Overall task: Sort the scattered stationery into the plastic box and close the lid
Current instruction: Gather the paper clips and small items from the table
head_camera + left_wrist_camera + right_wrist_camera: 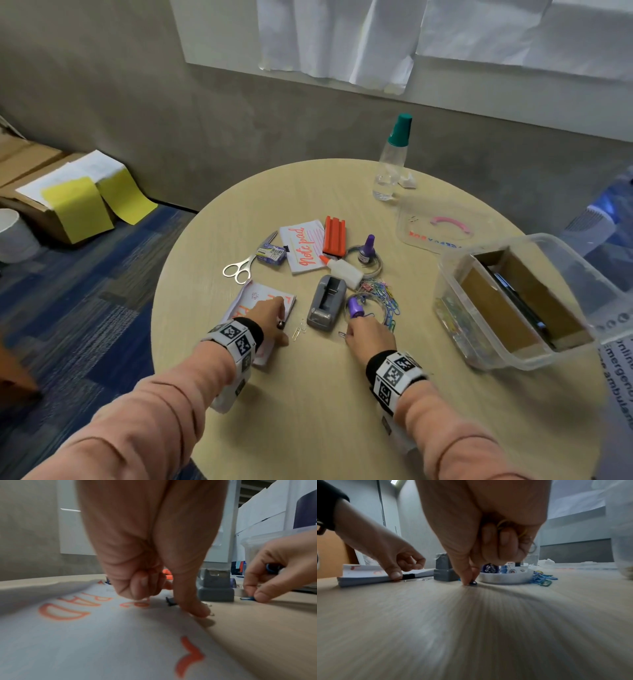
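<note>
Right hand [368, 337] is pinching a dark blue paper clip [473, 583] flat on the bench [308, 411], other clips already bunched in its curled fingers. Left hand [270, 317], at 9 o'clock, is pressing its thumb by silver clips [298, 330] beside the notepad [85, 635], holding nothing. Plastic box [520, 358] is sitting open at 2 o'clock, clips in its near compartment, lid [442, 226] off beyond.
</note>
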The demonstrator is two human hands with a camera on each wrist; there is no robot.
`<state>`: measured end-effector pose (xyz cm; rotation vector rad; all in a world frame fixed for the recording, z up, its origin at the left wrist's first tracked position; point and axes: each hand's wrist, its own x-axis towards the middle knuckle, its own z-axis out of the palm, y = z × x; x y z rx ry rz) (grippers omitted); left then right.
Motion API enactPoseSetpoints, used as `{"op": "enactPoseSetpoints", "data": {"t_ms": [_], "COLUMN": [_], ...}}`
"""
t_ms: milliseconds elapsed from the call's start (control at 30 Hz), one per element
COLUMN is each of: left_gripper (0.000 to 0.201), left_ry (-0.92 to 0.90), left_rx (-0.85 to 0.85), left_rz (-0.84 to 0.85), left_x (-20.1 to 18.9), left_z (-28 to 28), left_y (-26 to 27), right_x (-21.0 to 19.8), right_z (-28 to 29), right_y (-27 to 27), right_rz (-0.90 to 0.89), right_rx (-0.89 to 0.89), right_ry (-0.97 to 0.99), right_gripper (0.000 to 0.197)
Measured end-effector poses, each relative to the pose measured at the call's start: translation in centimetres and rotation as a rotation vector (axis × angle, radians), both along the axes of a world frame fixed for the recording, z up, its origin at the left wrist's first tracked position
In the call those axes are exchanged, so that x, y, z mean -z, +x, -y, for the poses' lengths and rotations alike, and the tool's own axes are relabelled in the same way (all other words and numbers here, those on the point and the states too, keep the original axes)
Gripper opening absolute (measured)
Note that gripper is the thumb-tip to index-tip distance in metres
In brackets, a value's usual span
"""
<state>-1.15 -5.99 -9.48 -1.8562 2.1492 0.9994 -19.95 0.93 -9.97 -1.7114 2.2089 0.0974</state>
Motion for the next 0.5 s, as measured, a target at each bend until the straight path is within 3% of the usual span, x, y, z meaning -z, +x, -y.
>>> {"op": "enactPoseSetpoints", "data": {"t_ms": [67,133,233,333,400,500], "left_gripper": [0.035,0.030,0.033,0.025,0.025,0.026], "left_ry": [-0.028,-0.098,-0.167,-0.183,-0.176,-0.145], "left_rx": [0.033,0.061,0.038,0.051,0.075,0.133], "left_rz": [-0.050,-0.064,-0.004,0.050,0.093,0.157], "left_x": [0.2,0.6,1.2,1.6,1.6,1.2], "left_z": [-0.2,-0.6,-1.1,-1.3,-1.3,-1.5], "left_y": [-0.1,-0.7,-1.7,-2.6,-3.0,-3.4], "right_x": [0.1,0.2,0.4,0.3,0.1,0.0], "right_z": [-0.4,-0.8,-1.8,-3.2,-3.9,-4.4], "right_y": [-0.4,-0.9,-2.1,-3.7,-4.8,-6.1], "right_rz": [0.056,0.293,1.038,1.732,1.925,1.961], "right_rx": [-0.004,0.063,0.471,0.803,0.857,0.938], "right_ry": [0.019,-0.027,-0.161,-0.188,-0.239,-0.291], "right_gripper": [0.022,0.014,0.032,0.030,0.028,0.040]}}
